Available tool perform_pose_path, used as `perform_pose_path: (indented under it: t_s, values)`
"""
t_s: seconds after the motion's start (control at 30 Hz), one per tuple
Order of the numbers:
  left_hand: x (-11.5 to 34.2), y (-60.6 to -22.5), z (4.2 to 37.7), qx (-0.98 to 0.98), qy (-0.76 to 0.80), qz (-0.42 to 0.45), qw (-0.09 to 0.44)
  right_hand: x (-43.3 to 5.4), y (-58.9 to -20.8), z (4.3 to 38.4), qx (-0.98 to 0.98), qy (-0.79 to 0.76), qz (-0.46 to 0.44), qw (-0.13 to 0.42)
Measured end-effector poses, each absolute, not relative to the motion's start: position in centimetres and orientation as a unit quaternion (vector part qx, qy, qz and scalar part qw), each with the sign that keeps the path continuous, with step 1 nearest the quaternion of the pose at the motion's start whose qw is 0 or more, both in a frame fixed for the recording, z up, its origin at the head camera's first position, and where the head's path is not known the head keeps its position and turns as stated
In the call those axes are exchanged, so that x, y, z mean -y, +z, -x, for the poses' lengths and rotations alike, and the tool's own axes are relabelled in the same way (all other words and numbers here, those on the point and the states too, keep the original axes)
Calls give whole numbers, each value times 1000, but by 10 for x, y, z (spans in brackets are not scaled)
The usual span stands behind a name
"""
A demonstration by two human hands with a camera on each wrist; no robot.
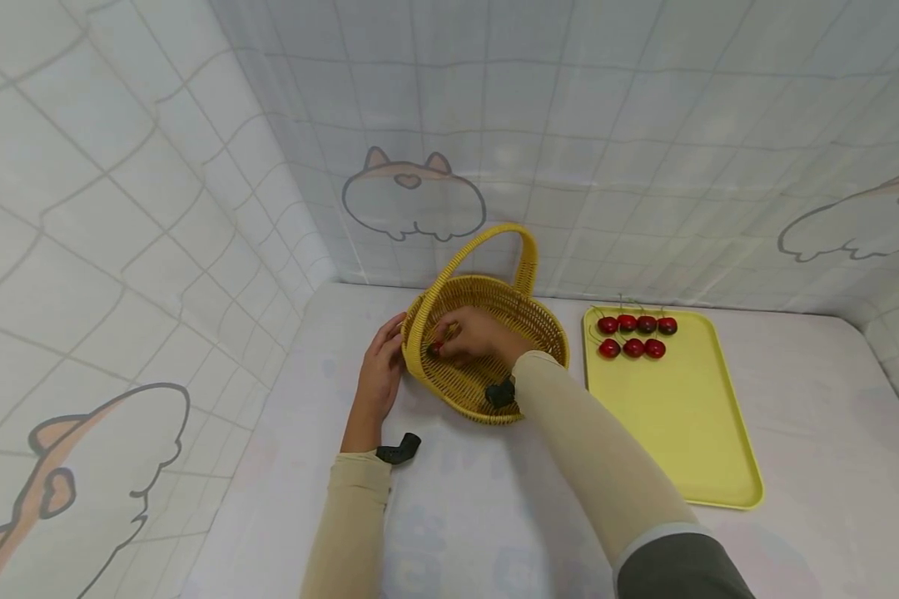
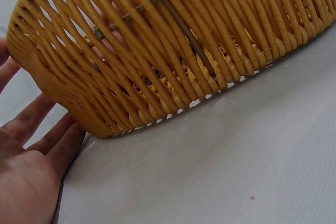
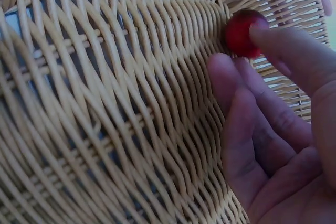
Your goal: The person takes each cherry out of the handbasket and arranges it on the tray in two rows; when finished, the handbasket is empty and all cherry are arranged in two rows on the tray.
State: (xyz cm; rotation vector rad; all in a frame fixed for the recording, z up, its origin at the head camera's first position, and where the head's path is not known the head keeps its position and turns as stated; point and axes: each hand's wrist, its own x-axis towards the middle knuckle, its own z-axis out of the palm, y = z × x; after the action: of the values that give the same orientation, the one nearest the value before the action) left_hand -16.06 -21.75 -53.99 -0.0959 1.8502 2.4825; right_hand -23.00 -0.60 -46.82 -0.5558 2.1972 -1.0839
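Note:
A yellow wicker basket (image 1: 470, 387) with a tall arched handle stands on the table. Inside it, my right hand (image 1: 474, 333) pinches a red cherry (image 3: 244, 34) between thumb and fingers, close to the woven wall at the left end. The hand's curled lower fingers lie near the weave in the right wrist view. My left hand (image 1: 379, 374) touches the outside of the basket's left end, its fingers (image 2: 32, 116) fairly straight against the wicker. The handle passes in front of part of the basket's inside in the head view.
A yellow tray (image 1: 670, 424) lies right of the basket, with several cherries (image 1: 633, 348) in two rows at its far end. Behind the table rises a white tile-patterned curtain (image 1: 607, 166), and another stretch of it (image 1: 120, 249) stands at the left.

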Motion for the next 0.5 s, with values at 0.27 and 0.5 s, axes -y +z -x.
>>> perform_pose_path:
  t_s: [0.27,0.5]
  values:
    - [218,-538,159,-599,800,28,22,8,-469,231,-844,-383,209,312]
    - [218,-540,161,-601,798,26,24,13,-478,233,-837,-385,216,324]
